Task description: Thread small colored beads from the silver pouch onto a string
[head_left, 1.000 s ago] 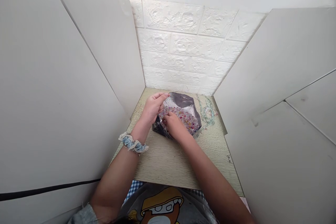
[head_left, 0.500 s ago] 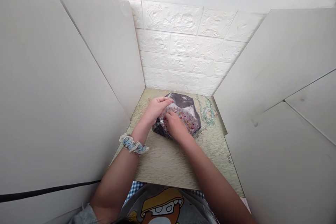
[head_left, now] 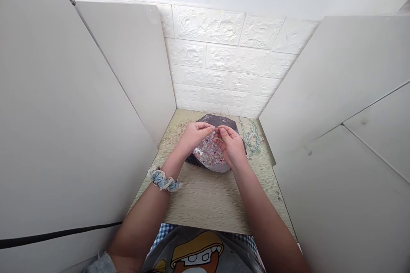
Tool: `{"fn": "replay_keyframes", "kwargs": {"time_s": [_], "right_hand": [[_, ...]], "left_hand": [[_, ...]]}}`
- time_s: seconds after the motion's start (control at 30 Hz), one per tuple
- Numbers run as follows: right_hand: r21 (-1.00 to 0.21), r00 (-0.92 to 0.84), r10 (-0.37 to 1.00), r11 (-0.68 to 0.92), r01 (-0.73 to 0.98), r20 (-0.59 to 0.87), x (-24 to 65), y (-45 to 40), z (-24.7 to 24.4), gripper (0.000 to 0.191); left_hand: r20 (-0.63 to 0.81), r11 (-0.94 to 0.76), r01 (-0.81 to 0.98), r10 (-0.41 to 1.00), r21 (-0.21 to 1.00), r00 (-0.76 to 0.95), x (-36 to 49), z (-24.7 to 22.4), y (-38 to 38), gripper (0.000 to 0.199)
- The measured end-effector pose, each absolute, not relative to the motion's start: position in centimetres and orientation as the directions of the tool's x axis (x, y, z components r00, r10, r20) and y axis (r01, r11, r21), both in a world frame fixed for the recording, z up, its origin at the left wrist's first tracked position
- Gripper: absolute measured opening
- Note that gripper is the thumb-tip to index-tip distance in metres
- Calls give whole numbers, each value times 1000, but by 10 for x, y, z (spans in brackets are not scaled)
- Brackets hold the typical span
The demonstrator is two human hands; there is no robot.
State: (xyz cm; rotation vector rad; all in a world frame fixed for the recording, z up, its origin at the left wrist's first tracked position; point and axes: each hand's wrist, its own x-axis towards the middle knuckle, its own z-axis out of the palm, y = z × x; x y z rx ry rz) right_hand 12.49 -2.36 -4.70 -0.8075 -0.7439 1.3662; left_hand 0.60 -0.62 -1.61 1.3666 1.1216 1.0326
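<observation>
Beads (head_left: 208,153): are lying in the bag (head_left: 224,167), partly hidden.
Left hand (head_left: 196,135): is pinching above the bag; grasping what, I cannot tell.
Right hand (head_left: 232,146): is curling above the bag; grasp equally unclear.
Green strands (head_left: 255,148): are lying right of the bag, blurring together.

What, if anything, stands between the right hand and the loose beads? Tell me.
Nothing visible: the right hand is above the right side of the beads, which lie exposed on the dark bag. The left hand is beside it, not between.
</observation>
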Motion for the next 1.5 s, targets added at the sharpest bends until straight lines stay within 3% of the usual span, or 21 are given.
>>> {"fn": "replay_keyframes", "kwargs": {"time_s": [1.07,1.5], "right_hand": [[-655,-19,1000,-10,-756,7,120,-24,-52,13],[-639,-39,999,-32,-769,-3,119,-23,-54,9]], "left_hand": [[115,-140,92,966,986,230,9,-10,-12,15],[131,-167,130,959,977,250,8,-13,-11,18]]}}
